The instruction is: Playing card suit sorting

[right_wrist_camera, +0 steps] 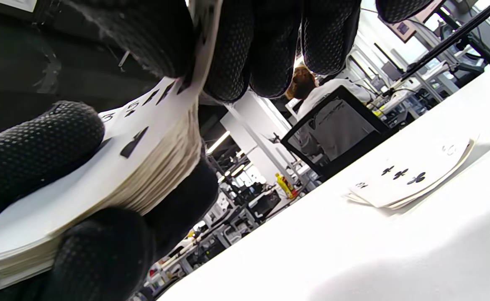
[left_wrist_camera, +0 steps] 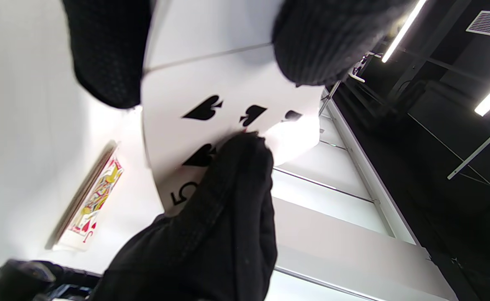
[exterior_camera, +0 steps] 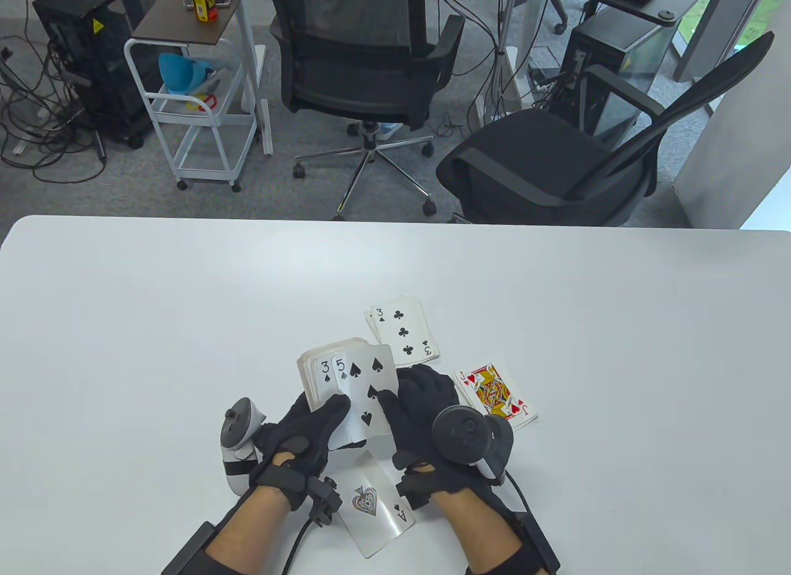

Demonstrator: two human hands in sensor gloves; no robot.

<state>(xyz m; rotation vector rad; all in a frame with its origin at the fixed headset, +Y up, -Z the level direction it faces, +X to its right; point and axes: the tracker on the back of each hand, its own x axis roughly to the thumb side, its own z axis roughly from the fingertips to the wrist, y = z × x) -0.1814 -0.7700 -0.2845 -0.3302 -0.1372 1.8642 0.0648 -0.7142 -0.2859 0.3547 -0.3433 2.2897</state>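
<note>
My left hand [exterior_camera: 327, 414] grips the deck [exterior_camera: 318, 377] a little above the white table [exterior_camera: 154, 328], thumb on top. The five of spades [exterior_camera: 366, 386] lies on top, slid to the right, uncovering a three of spades. My right hand [exterior_camera: 405, 393] pinches that five at its right edge, thumb on its face; the five [left_wrist_camera: 228, 104] and the deck [right_wrist_camera: 144, 167] show in the wrist views. A clubs pile [exterior_camera: 405, 331] topped by the three of clubs lies just beyond. A hearts pile [exterior_camera: 494, 394] topped by a jack lies to the right. An ace of spades [exterior_camera: 377, 507] lies face up under my wrists.
Two black office chairs [exterior_camera: 371, 62] stand past the table's far edge, with a white cart [exterior_camera: 198, 105] to their left. A person [right_wrist_camera: 324, 108] sits far off in the right wrist view. The clubs pile [right_wrist_camera: 412, 179] and the hearts pile [left_wrist_camera: 90, 200] also show.
</note>
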